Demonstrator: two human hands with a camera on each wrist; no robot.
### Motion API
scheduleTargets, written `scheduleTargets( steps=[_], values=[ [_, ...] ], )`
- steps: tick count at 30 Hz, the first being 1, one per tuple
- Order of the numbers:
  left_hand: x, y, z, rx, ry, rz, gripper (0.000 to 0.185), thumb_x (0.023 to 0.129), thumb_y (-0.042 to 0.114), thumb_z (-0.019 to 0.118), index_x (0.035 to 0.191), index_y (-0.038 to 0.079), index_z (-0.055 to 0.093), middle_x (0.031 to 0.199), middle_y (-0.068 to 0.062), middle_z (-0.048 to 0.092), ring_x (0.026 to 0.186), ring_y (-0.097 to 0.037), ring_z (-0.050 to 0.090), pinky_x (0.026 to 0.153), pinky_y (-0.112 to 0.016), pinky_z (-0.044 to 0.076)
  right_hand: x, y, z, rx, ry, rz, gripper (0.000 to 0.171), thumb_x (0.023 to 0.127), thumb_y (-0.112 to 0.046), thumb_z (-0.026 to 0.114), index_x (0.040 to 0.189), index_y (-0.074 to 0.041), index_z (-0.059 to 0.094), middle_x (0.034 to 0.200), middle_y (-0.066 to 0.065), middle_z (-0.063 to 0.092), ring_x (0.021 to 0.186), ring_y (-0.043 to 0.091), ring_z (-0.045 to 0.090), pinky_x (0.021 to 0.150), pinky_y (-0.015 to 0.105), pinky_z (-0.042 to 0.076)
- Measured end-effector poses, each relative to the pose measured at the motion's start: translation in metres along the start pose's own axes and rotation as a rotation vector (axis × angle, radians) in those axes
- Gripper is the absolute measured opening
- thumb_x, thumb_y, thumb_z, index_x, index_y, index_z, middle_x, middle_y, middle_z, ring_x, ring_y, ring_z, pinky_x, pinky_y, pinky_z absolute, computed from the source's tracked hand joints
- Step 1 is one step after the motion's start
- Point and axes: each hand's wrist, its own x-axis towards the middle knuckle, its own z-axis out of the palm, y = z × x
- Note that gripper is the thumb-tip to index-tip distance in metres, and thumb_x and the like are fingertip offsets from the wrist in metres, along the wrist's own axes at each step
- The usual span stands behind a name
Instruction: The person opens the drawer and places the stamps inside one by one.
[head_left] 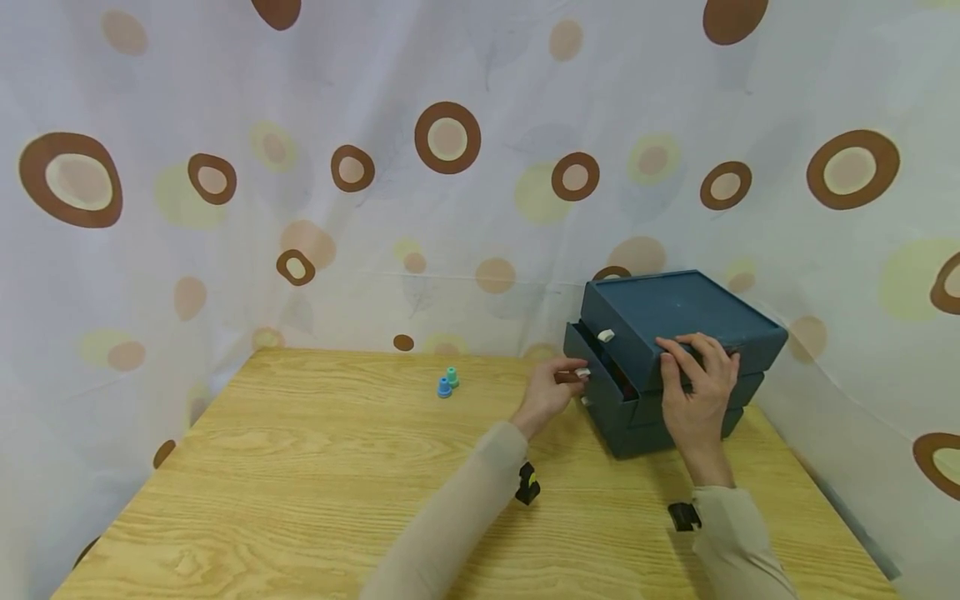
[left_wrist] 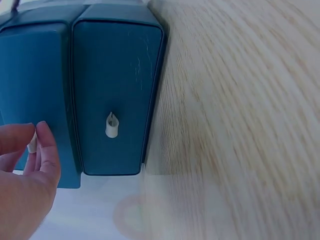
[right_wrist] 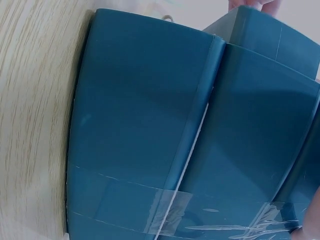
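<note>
A dark blue unit of three stacked drawers (head_left: 678, 304) stands at the right of the table. Its middle drawer (head_left: 600, 362) is pulled partly out, with a dark gap along its top. The left hand (head_left: 551, 392) pinches that drawer's white knob (left_wrist: 33, 144) between thumb and fingers. Below it, the bottom drawer (left_wrist: 117, 75) is closed and its own white knob (left_wrist: 112, 126) is free. My right hand (head_left: 697, 383) rests against the unit's near side, fingers over the top edge. Most of the drawer's inside is hidden.
Two small pegs, one blue (head_left: 444, 387) and one green (head_left: 452, 377), stand on the wooden table (head_left: 300, 467) left of the unit. A patterned curtain (head_left: 450, 225) hangs behind the table. Clear tape (right_wrist: 170, 210) crosses the unit's side.
</note>
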Motion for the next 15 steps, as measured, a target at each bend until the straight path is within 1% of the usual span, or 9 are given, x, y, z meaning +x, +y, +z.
scheduleTargets(
  steps=[3, 6, 9, 11, 13, 15],
  values=[
    [-0.001, 0.000, 0.003, 0.012, -0.024, 0.008, 0.038, 0.091, -0.009, 0.058, 0.125, 0.006, 0.066, 0.111, -0.014, 0.071, 0.103, -0.021, 0.068, 0.080, -0.025, 0.055, 0.000, 0.000, 0.000, 0.003, 0.001, 0.001, 0.022, 0.097, -0.022, 0.063, 0.106, -0.006, 0.076, 0.113, 0.022, 0.062, 0.122, 0.038, 0.049, 0.118, 0.063, 0.000],
    [-0.001, 0.000, 0.006, 0.022, -0.041, 0.023, 0.039, 0.092, -0.010, 0.057, 0.127, 0.005, 0.065, 0.113, -0.015, 0.070, 0.105, -0.024, 0.067, 0.081, -0.027, 0.056, 0.000, -0.001, -0.001, 0.007, 0.002, 0.000, 0.022, 0.097, -0.021, 0.063, 0.106, -0.006, 0.076, 0.113, 0.022, 0.062, 0.122, 0.039, 0.049, 0.118, 0.063, 0.001],
    [-0.001, 0.000, 0.010, 0.015, -0.047, 0.031, 0.039, 0.092, -0.010, 0.055, 0.128, 0.003, 0.064, 0.115, -0.015, 0.070, 0.105, -0.029, 0.067, 0.086, -0.036, 0.057, 0.000, -0.002, -0.001, 0.008, 0.004, -0.003, 0.021, 0.097, -0.020, 0.063, 0.105, -0.005, 0.076, 0.113, 0.023, 0.062, 0.121, 0.040, 0.049, 0.117, 0.063, 0.000],
    [0.000, -0.001, 0.013, -0.010, -0.051, 0.029, 0.039, 0.093, -0.011, 0.053, 0.129, 0.002, 0.063, 0.117, -0.016, 0.069, 0.105, -0.031, 0.067, 0.089, -0.042, 0.056, 0.000, -0.002, -0.001, 0.006, 0.004, 0.000, 0.022, 0.097, -0.020, 0.063, 0.105, -0.005, 0.076, 0.113, 0.023, 0.062, 0.122, 0.040, 0.049, 0.117, 0.064, 0.000],
    [0.001, -0.001, 0.015, -0.032, -0.052, 0.024, 0.040, 0.093, -0.012, 0.052, 0.129, 0.001, 0.062, 0.119, -0.016, 0.068, 0.105, -0.032, 0.067, 0.090, -0.046, 0.055, 0.000, -0.001, -0.001, 0.003, 0.002, 0.003, 0.022, 0.097, -0.021, 0.063, 0.105, -0.005, 0.076, 0.113, 0.022, 0.062, 0.122, 0.039, 0.049, 0.117, 0.065, 0.000],
    [0.002, 0.000, 0.017, -0.053, -0.060, 0.015, 0.041, 0.093, -0.012, 0.049, 0.131, 0.001, 0.061, 0.122, -0.016, 0.067, 0.106, -0.032, 0.067, 0.092, -0.046, 0.054, 0.000, -0.001, 0.000, -0.001, 0.000, 0.007, 0.021, 0.096, -0.021, 0.064, 0.105, -0.005, 0.076, 0.114, 0.022, 0.062, 0.123, 0.038, 0.049, 0.117, 0.065, 0.000]
  ],
)
